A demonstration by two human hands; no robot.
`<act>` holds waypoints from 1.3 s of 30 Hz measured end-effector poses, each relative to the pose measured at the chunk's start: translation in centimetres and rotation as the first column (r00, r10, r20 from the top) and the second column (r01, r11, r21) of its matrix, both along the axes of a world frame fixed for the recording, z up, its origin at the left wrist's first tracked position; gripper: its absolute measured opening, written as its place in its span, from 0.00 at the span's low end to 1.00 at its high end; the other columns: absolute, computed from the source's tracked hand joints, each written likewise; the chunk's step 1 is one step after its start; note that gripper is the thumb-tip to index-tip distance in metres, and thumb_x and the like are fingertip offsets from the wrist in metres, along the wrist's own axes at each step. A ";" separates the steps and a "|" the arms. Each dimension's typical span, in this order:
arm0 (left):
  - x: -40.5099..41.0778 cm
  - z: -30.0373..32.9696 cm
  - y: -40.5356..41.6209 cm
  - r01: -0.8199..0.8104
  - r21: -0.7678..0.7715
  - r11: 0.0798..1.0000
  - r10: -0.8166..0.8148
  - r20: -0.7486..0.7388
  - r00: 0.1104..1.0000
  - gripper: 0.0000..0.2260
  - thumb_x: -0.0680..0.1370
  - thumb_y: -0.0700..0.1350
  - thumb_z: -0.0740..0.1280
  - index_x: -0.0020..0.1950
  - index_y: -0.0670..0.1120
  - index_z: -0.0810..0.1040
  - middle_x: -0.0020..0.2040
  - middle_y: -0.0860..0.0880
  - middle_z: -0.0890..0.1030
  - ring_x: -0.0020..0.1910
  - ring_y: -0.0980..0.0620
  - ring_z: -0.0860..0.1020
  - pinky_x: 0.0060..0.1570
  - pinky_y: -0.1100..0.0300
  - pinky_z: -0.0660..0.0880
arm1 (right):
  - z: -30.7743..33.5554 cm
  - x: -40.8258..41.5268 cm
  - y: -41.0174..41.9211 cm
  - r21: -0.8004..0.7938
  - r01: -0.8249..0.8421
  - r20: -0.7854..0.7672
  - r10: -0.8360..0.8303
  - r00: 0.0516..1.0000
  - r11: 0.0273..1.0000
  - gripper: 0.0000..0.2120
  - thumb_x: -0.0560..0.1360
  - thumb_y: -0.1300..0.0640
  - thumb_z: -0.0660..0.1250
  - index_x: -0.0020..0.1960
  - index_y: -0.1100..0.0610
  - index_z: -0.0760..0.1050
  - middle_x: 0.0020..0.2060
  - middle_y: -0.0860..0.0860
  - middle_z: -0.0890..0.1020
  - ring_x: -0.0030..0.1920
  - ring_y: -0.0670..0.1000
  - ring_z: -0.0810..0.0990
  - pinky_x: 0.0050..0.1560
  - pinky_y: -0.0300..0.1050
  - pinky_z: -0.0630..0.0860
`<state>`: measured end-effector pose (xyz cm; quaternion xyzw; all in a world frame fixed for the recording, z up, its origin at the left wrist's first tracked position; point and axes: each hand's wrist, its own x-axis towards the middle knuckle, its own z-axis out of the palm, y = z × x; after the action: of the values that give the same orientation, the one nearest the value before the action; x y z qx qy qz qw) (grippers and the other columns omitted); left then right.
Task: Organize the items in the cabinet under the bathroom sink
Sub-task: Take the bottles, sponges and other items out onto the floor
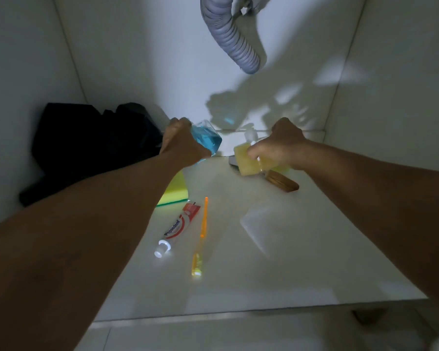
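Gripping blue bottle (208,140) w/ left hand (181,140), right hand (276,148) clamped on yellow pump bottle (246,160).

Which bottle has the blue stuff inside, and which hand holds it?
The left hand holds the blue bottle. The right hand holds the other bottle, which is yellow with a white pump on top.

Two bare forearms come into view from the lower corners, with no sleeves, watch or bracelet visible on them. The left hand (181,140) and the right hand (280,145) wear no gloves, and no rings can be made out in the dim light.
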<state>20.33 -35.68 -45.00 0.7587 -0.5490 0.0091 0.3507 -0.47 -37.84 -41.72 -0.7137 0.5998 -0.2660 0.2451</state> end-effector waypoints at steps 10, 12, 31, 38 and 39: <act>-5.1 2.5 10.5 0.273 -0.064 0.960 -0.260 0.164 0.952 0.35 0.58 0.41 0.81 0.62 0.42 0.71 0.57 0.46 0.70 0.55 0.47 0.71 0.52 0.54 0.74 | 3.2 -5.6 9.3 0.162 -0.003 0.221 -0.033 0.975 0.987 0.14 0.62 0.60 0.74 0.45 0.64 0.80 0.38 0.54 0.76 0.37 0.53 0.78 0.43 0.49 0.79; -6.0 2.1 12.8 0.302 -0.058 0.951 -0.285 0.204 0.937 0.34 0.58 0.42 0.80 0.61 0.43 0.72 0.55 0.47 0.70 0.53 0.47 0.72 0.52 0.53 0.74 | 3.5 -6.7 11.5 0.163 -0.004 0.249 -0.037 0.968 0.987 0.10 0.64 0.60 0.75 0.41 0.61 0.77 0.39 0.55 0.76 0.37 0.53 0.77 0.44 0.50 0.79; -10.9 -9.1 30.1 0.614 0.052 0.788 -0.576 0.414 0.705 0.28 0.61 0.42 0.78 0.58 0.38 0.75 0.52 0.43 0.74 0.51 0.46 0.73 0.46 0.52 0.77 | -7.0 -13.0 27.9 0.333 0.013 0.060 -0.035 0.998 0.943 0.40 0.57 0.49 0.83 0.67 0.54 0.74 0.52 0.51 0.80 0.48 0.54 0.82 0.44 0.55 0.84; -10.9 -16.6 31.5 0.651 0.124 0.749 -0.653 0.307 0.692 0.25 0.63 0.42 0.78 0.57 0.40 0.75 0.52 0.44 0.75 0.51 0.49 0.73 0.39 0.55 0.79 | -15.8 -12.7 30.0 0.347 0.066 -0.037 -0.056 0.998 0.936 0.39 0.61 0.46 0.82 0.66 0.57 0.73 0.54 0.50 0.77 0.54 0.51 0.77 0.55 0.47 0.78; -10.9 -17.5 31.5 0.654 0.144 0.743 -0.663 0.295 0.688 0.25 0.63 0.41 0.78 0.57 0.40 0.75 0.52 0.44 0.75 0.51 0.48 0.73 0.38 0.54 0.79 | -17.0 -12.6 30.2 0.348 0.065 -0.055 -0.049 0.997 0.935 0.38 0.61 0.46 0.81 0.66 0.56 0.73 0.55 0.50 0.77 0.54 0.51 0.77 0.55 0.48 0.79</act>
<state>9.43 -4.17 -62.53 0.5035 -0.8345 0.0012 0.2239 -13.10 -7.62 -58.77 -0.6470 0.6634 -0.1457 0.3464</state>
